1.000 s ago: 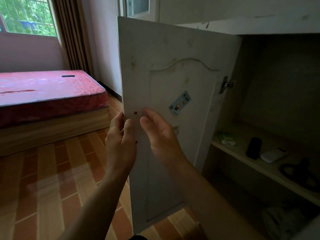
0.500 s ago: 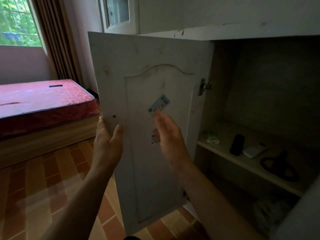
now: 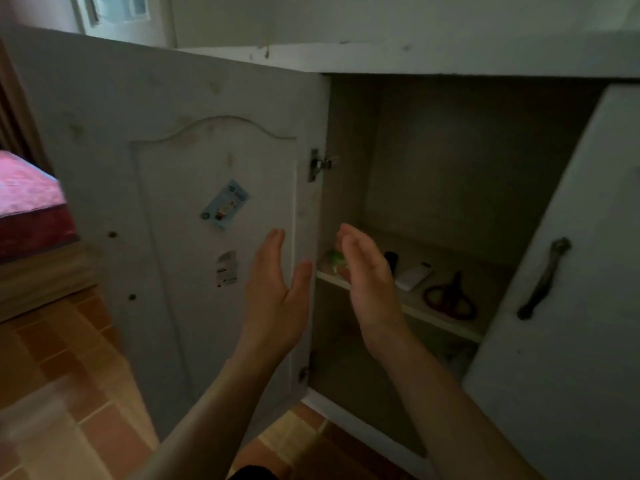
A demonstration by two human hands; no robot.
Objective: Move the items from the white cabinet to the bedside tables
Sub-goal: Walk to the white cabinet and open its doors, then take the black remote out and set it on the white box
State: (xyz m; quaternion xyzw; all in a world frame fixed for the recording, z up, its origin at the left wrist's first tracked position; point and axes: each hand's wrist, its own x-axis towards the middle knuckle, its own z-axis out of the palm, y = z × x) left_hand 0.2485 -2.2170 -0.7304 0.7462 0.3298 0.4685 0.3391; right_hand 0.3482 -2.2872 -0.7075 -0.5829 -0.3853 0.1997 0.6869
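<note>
Door (image 3: 173, 168) swung wide and let go; left hand (image 3: 277, 299), right hand (image 3: 370, 282) held open, empty, near shelf (image 3: 415, 312), nothing picked up yet.

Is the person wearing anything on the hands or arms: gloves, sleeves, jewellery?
No. The left hand and right hand are bare, no gloves or rings visible; both forearms are bare to the frame edge, with no sleeve, watch or bracelet.

Home bedroom: bed (image 3: 27, 202), cabinet (image 3: 415, 60).
</note>
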